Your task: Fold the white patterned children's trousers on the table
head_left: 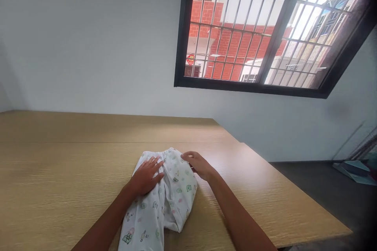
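Note:
White trousers point(178, 188) with a small green, pink and grey print lie on the table, waistband at the far end. The left leg stretches toward me and runs out of the bottom of the view. On the right, the other leg is bunched and folded back on itself. My left hand point(147, 177) rests flat on the upper left part, fingers spread. At the upper right edge, my right hand point(198, 164) touches the cloth with loosely curved fingers, its thumb side partly hidden.
The wooden table point(73, 172) has a seam across its far part and a slanting right edge. Behind it stands a pale wall point(88, 39) with a dark-framed, barred window point(235, 85). Blue-green items point(356, 170) lie on the dark floor at the far right.

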Available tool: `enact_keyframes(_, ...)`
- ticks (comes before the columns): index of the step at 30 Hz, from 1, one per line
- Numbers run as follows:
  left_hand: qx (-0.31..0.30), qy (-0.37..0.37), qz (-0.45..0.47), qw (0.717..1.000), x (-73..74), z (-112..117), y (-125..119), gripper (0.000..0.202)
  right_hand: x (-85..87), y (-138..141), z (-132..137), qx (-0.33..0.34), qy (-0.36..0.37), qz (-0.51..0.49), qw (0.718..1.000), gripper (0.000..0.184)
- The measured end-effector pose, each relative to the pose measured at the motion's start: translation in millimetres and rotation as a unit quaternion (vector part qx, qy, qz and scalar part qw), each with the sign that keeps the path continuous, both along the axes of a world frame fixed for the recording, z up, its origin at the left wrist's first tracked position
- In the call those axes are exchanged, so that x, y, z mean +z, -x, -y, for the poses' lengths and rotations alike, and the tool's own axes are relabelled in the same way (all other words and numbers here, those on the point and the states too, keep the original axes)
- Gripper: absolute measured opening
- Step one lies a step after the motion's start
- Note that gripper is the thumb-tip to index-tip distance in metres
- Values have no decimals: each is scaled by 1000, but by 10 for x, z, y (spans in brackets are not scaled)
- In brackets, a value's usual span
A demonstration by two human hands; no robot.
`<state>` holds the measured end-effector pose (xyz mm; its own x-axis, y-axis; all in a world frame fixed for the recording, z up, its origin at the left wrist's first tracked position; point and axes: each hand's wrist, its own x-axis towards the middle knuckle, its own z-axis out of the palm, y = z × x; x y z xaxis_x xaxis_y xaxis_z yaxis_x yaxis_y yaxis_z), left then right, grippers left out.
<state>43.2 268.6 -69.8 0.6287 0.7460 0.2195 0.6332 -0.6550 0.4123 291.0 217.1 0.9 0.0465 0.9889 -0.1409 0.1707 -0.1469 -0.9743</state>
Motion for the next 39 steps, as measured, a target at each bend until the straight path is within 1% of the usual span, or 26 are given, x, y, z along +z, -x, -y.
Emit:
enact_keyframes(1,18,-3,-6,1000,-7,-37,29,53,11,-17,14,61,29,-8,998,42)
enact_keyframes(3,49,-7,-18,999,-11,-108,96,55,25,-45,43,188,63,-10,980,44)
enact_keyframes(4,60,-7,-22,998,-10,-139,128,55,29,-54,57,238,69,-10,969,44)
enact_keyframes(5,68,-7,-24,997,-10,-167,158,56,36,-61,68,274,69,-12,959,44)
enact_keyframes(8,89,-5,-18,996,-19,-223,221,57,80,-78,95,332,48,-27,942,48)
enact_keyframes(11,101,-4,-14,995,-32,-246,244,58,154,-111,123,357,14,-81,931,54)
enact_keyframes(13,107,-5,-20,994,-31,-248,248,60,191,-140,139,354,-14,-145,924,61)
enact_keyframes(15,113,-3,-35,993,-19,-245,252,61,203,-166,144,332,-42,-206,920,65)
enact_keyframes(17,115,1,-56,992,-1,-242,261,61,190,-190,136,305,-64,-247,917,67)
enact_keyframes(20,110,-1,-76,991,17,-243,279,61,143,-227,113,289,-83,-285,910,63)
enact_keyframes(22,107,-6,-76,991,14,-249,290,62,106,-248,104,293,-90,-299,904,52)
enact_keyframes(25,106,-13,-71,992,-4,-259,296,62,62,-251,104,284,-103,-306,903,37)
enact_keyframes(29,107,-17,-63,992,-14,-274,298,63,70,-190,112,250,-117,-320,906,38)
enact_keyframes(30,109,-15,-64,992,-11,-279,302,64,86,-170,117,229,-120,-325,910,38)
enact_keyframes(32,117,-11,-66,991,-3,-288,315,64,129,-136,130,167,-134,-326,921,38)
enact_keyframes(34,127,-9,-68,990,3,-296,334,64,172,-115,144,114,-141,-310,933,38)
enact_keyframes(35,132,-9,-69,989,4,-300,345,64,188,-113,147,107,-135,-295,940,37)
enact_keyframes(36,138,-9,-70,988,3,-304,355,64,199,-115,146,115,-122,-276,946,36)
enact_keyframes(39,156,-9,-71,985,-8,-316,383,63,203,-148,101,161,-77,-210,961,26)
